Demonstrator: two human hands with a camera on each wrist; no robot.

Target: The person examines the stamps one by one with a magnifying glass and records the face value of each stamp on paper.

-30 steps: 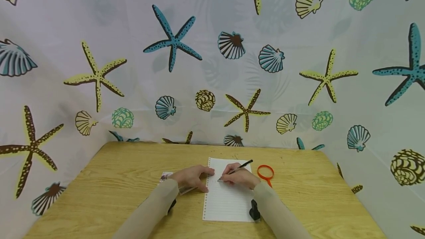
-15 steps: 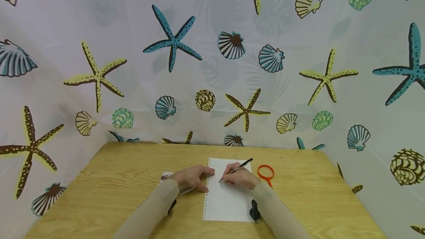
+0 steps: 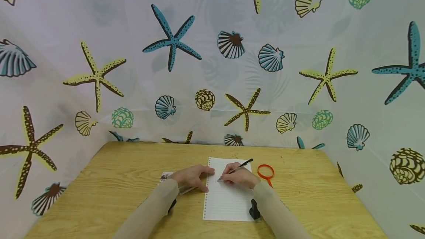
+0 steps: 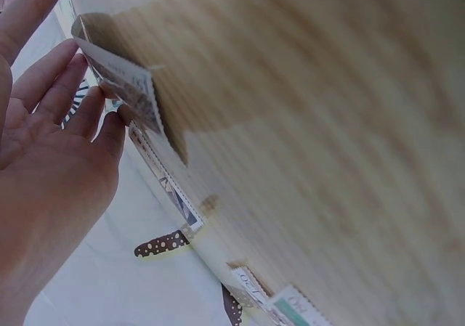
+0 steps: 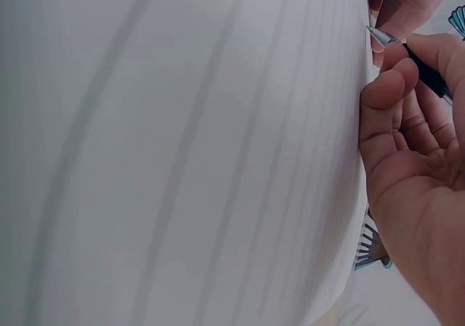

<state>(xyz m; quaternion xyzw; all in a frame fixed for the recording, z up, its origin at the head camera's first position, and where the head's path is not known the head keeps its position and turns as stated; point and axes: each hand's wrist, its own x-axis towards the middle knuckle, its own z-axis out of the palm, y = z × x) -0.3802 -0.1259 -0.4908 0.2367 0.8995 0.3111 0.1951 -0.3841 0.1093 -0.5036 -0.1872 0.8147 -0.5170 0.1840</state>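
Observation:
A lined sheet of paper (image 3: 225, 205) with punched holes down its left edge lies on the table. My right hand (image 3: 240, 176) pinches a black pen (image 3: 245, 163), its tip at the upper left of the sheet beside faint marks. In the right wrist view, thumb and fingers hold the pen (image 5: 429, 70) near its silver tip. My left hand (image 3: 190, 177) rests with spread fingers at the sheet's left edge. By its fingers, the left wrist view shows a tilted stamp (image 4: 127, 83) with a serrated edge; whether the hand touches it I cannot tell.
More stamps, including a dark one (image 4: 167, 181) and a greenish one (image 4: 298, 308), lie on the wooden table (image 3: 116, 194). A red magnifying glass (image 3: 269, 183) lies right of the paper, partly behind my right wrist. A shell-patterned curtain (image 3: 199, 76) hangs around the table.
The pen tip shifts slightly right and then back left on the paper with my right hand. My left hand stays in place.

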